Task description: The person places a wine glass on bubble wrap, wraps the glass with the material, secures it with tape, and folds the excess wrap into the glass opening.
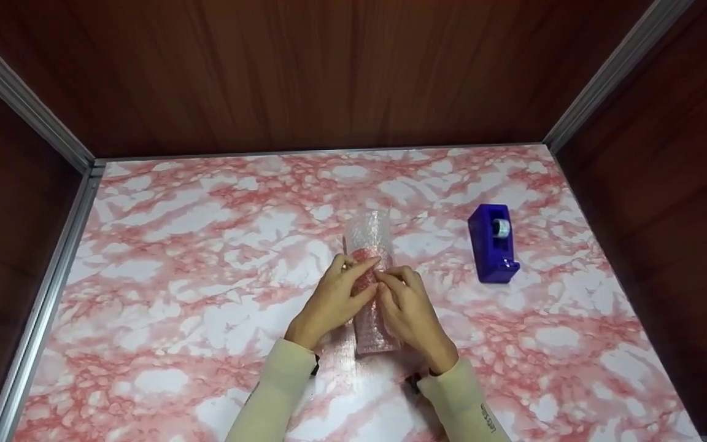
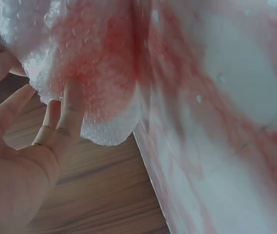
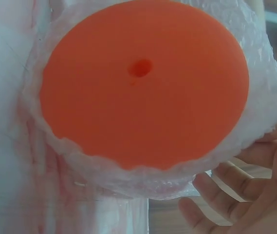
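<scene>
A roll of bubble wrap lies lengthwise on the table, with an orange-red object inside. In the right wrist view, the object's orange round end shows a small hole near its middle. The wrap bunches loosely around that end. From the left, my left hand lays its extended fingers across the top of the roll. My right hand touches the wrap from the right with thumb and index fingertips. The fingertips of both hands come close together over the roll's middle, and its remaining fingers are loosely bent beside the wrap.
A purple tape dispenser with a roll of tape stands to the right of the wrapped roll. The red-and-white marbled table is bordered by brown wood panels and metal rails.
</scene>
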Available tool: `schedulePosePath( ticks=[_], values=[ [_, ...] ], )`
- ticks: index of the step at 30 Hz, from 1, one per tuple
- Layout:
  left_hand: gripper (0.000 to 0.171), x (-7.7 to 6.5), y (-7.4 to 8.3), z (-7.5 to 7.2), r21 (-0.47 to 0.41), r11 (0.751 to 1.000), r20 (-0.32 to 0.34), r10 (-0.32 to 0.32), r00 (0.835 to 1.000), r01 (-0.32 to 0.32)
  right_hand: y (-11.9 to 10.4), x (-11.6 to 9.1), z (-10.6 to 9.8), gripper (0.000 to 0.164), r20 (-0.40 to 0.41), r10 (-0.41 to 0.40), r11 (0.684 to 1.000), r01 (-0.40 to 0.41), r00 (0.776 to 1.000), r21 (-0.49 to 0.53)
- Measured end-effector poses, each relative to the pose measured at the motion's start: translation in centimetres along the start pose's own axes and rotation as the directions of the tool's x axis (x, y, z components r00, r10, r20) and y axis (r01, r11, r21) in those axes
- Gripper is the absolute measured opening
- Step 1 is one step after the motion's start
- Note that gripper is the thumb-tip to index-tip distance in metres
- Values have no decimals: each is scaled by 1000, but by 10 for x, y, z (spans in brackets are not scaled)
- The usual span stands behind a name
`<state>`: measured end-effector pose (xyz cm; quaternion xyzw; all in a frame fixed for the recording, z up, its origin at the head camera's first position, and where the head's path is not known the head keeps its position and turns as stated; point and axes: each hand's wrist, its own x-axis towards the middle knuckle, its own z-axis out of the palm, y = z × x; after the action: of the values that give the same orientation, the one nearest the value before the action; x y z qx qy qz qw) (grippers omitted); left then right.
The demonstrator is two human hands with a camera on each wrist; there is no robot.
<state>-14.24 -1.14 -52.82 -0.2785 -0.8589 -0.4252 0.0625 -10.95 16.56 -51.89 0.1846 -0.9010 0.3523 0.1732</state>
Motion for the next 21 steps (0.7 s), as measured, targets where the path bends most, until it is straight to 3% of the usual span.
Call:
schedulePosePath(
  ticks=[10,21],
  values=[
    [49,0,1,-2,37,999,34,-18,999,17,-1,0,-2,28,60,57,998,-59,997,23],
    [49,0,1,-3,72,996,58,-50,997,46,1,0,-6,30,84,46,995,-53,995,80]
  ],
)
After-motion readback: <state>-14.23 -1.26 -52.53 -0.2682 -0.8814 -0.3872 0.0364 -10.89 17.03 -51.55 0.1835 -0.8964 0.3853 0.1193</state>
